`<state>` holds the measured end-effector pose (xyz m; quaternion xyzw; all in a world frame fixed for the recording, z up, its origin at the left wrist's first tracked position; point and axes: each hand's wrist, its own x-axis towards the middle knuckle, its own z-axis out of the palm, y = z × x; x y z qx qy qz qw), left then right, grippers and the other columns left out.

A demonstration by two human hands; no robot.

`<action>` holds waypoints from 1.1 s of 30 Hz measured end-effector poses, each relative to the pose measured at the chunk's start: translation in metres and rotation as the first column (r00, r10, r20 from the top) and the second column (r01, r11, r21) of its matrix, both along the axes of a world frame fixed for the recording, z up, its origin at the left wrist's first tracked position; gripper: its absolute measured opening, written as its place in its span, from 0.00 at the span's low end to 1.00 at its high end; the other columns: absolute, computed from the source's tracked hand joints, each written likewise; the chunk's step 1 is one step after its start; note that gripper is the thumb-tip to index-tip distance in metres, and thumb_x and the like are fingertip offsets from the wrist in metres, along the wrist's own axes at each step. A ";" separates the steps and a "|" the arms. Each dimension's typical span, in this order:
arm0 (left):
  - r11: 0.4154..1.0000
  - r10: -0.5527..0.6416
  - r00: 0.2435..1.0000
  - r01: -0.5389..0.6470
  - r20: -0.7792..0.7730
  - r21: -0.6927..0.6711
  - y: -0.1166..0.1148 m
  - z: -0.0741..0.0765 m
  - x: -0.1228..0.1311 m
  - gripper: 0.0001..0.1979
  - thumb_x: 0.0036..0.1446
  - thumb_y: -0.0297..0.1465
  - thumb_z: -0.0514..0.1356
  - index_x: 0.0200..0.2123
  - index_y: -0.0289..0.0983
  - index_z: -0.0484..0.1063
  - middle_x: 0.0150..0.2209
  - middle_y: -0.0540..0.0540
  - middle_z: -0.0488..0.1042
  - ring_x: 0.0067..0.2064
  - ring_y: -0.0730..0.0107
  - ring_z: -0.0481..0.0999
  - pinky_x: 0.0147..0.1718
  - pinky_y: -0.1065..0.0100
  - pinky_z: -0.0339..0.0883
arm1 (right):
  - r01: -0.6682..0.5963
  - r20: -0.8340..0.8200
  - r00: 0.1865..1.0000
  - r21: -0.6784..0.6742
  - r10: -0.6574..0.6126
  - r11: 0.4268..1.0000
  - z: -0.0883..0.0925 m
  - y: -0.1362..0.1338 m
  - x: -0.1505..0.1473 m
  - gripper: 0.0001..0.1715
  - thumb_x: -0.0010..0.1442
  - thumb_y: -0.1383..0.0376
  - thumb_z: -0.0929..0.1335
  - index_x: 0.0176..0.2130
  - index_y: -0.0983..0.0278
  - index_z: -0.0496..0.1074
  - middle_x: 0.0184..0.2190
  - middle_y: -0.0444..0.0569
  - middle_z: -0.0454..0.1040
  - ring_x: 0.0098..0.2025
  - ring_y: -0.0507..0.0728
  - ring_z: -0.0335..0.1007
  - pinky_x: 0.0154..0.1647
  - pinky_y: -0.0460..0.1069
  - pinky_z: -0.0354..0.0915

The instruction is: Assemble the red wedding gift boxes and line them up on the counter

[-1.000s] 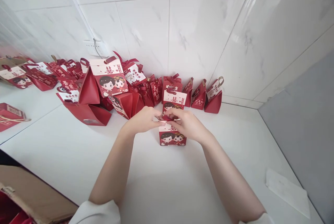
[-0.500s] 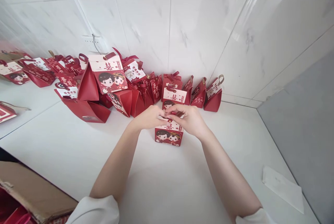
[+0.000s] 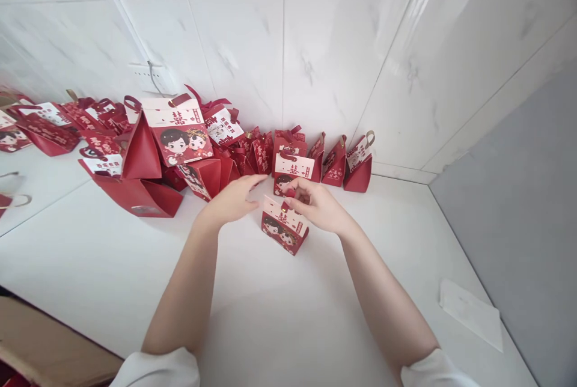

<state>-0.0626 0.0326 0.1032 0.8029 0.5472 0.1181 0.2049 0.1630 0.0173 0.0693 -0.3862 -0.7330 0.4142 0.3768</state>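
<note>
A small red and white gift box (image 3: 285, 233) with a cartoon couple on its front stands tilted in front of me. My right hand (image 3: 315, 204) pinches the red ribbon loop at its top, fingers closed. To the left of the box, my left hand (image 3: 237, 198) is open, its thumb and fingers apart and holding nothing. Directly behind stands another gift box (image 3: 293, 169) of the same print, partly hidden by my right hand.
Many red gift boxes (image 3: 180, 134) crowd along the tiled wall (image 3: 234, 32), some stacked at the left. A white flat packet (image 3: 471, 313) lies on the white table (image 3: 252, 315) at the right. A cardboard box (image 3: 49, 339) sits at the lower left, below a wall socket (image 3: 153, 79).
My left hand has let go of the ribbon area and moved left, opening. The front gift box has turned and tilted while my right hand keeps hold of its ribbon.
</note>
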 end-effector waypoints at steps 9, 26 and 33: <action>0.962 -0.086 0.995 0.070 -0.050 -0.266 -0.035 0.022 0.027 0.31 0.52 0.55 0.54 0.53 0.44 0.69 0.42 0.45 0.76 0.36 0.61 0.75 0.31 0.68 0.62 | -0.247 -0.353 0.922 -0.220 0.159 0.944 0.003 0.000 0.004 0.14 0.59 0.57 0.70 0.39 0.62 0.65 0.32 0.46 0.76 0.33 0.52 0.74 0.36 0.50 0.70; 0.978 -0.118 0.991 0.127 0.064 -0.166 -0.019 0.017 0.030 0.13 0.53 0.41 0.57 0.33 0.37 0.72 0.28 0.50 0.71 0.27 0.72 0.65 0.25 0.72 0.55 | -0.128 0.292 0.954 0.201 0.066 0.971 0.001 0.001 0.011 0.05 0.61 0.66 0.65 0.33 0.62 0.70 0.33 0.45 0.74 0.34 0.54 0.70 0.37 0.49 0.62; 0.980 -0.199 0.977 0.197 -0.076 -0.036 -0.017 0.014 0.027 0.15 0.57 0.39 0.53 0.24 0.36 0.66 0.19 0.52 0.56 0.22 0.74 0.53 0.21 0.69 0.43 | -0.101 0.273 0.962 0.259 0.027 0.961 -0.001 -0.001 0.000 0.05 0.63 0.66 0.65 0.33 0.62 0.68 0.32 0.45 0.73 0.33 0.53 0.68 0.33 0.47 0.59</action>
